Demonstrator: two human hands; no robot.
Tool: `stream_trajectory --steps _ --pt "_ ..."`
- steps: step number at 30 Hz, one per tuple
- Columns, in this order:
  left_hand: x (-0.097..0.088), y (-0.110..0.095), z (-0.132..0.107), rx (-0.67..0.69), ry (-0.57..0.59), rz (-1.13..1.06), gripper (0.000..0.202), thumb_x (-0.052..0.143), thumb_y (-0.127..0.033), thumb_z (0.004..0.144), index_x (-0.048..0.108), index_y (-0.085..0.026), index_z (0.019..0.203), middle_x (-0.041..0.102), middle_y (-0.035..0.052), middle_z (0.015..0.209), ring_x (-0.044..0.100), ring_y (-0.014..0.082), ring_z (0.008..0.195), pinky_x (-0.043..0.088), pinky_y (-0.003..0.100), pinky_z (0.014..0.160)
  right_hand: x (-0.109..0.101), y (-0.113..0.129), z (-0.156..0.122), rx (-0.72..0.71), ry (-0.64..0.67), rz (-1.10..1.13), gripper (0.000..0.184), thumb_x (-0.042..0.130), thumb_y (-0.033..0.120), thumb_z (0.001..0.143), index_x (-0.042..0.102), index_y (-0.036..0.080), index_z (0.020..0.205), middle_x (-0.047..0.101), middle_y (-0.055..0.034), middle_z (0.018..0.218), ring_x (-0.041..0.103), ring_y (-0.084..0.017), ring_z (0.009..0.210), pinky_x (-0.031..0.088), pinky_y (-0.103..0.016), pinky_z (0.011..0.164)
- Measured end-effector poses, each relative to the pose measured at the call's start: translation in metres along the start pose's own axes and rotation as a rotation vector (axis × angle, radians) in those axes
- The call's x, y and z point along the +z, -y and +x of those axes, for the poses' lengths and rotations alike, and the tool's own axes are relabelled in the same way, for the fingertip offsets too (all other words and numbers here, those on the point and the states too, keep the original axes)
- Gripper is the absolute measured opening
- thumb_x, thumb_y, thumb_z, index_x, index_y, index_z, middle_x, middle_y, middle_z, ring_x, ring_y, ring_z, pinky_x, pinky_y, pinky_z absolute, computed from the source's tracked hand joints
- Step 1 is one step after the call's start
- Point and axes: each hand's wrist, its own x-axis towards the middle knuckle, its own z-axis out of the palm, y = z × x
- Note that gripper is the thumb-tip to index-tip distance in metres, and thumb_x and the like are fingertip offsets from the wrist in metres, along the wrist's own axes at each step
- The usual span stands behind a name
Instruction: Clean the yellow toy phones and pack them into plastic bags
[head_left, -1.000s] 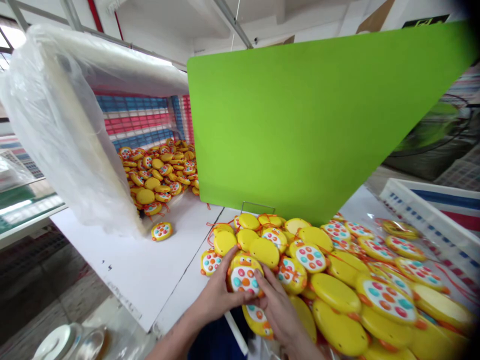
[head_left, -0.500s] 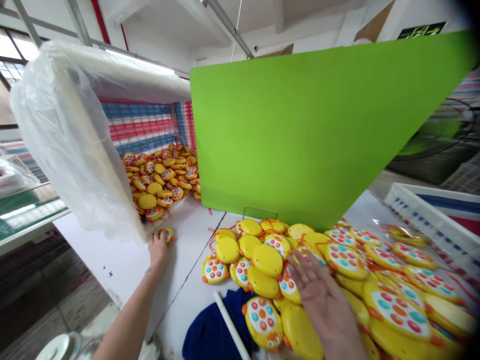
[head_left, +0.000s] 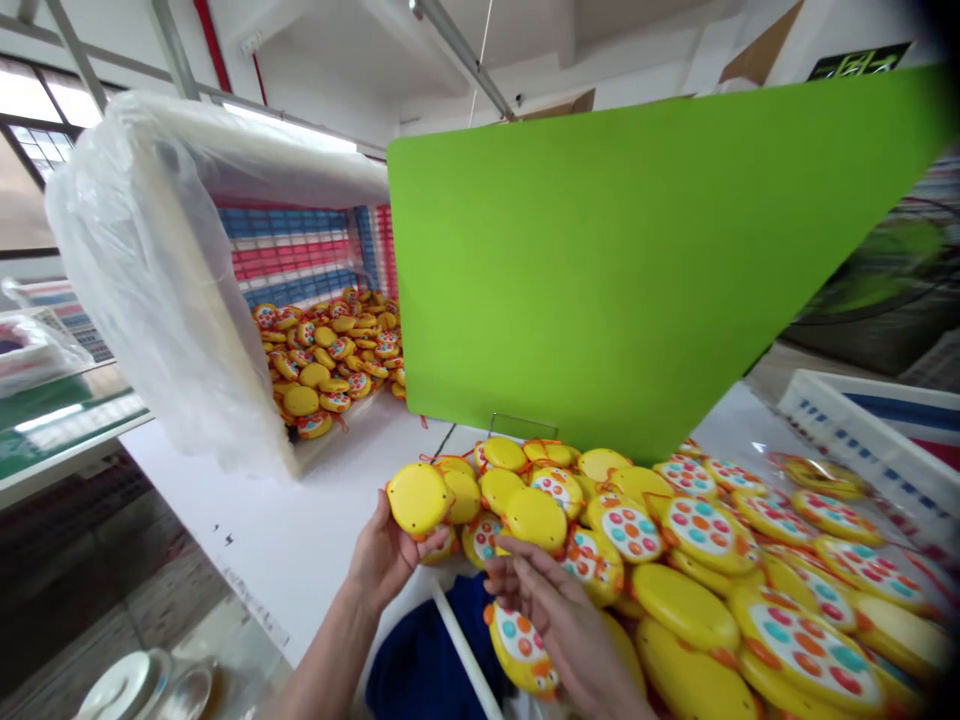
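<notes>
One yellow toy (head_left: 418, 497), back up, is pinched in your left hand (head_left: 382, 555) over the near surface (head_left: 300, 540), right hand (head_left: 559, 620) spread beside it; likely mid-inspection, so flipping it needs that right hand.

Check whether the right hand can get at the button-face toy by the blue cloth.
Probably yes: the right hand is open and empty right beside the button-face toy, which lies uncovered.

Head-worn view, forward-down, close

The round yellow toy (head_left: 418, 497) sits tilted in the left hand (head_left: 386, 555), plain back showing.
</notes>
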Motion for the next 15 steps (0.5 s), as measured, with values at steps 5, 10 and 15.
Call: stream_trajectory --steps 5,10,15 --pt "0.022 0.018 -0.008 -0.114 0.088 -0.058 0.05 0.04 -0.058 0.089 0.05 -0.023 0.123 0.062 0.0096 0.123 0.061 0.0289 0.108 0.051 0.044 0.085 0.004 0.0 -0.004 -0.005 0.018 -0.056 0.033 0.072 0.04 0.075 0.07 0.019 0.101 0.073 -0.0069 0.087 0.066 -0.018 0.076 0.05 -0.03 0.07" --pt "0.032 0.027 -0.013 -0.112 0.062 0.042 0.058 0.046 -0.063 0.084 0.05 -0.019 0.121 0.066 0.0131 0.112 0.066 0.0267 0.096 0.055 0.038 0.075 0.005 -0.001 -0.005 -0.006 0.025 -0.086 0.034 0.072 0.043 0.074 0.071 0.02 0.1 0.073 -0.0062 0.084 0.065 -0.017 0.073 0.05 -0.029 0.068" --pt "0.043 0.031 -0.021 0.172 -0.076 0.575 0.048 0.069 -0.037 0.076 0.051 -0.019 0.117 0.065 0.0102 0.106 0.064 0.0255 0.091 0.054 0.039 0.075 0.006 -0.008 -0.006 0.014 0.048 -0.04 0.04 0.07 0.047 0.076 0.068 0.022 0.107 0.072 -0.0077 0.095 0.066 -0.019 0.079 0.051 -0.031 0.068"
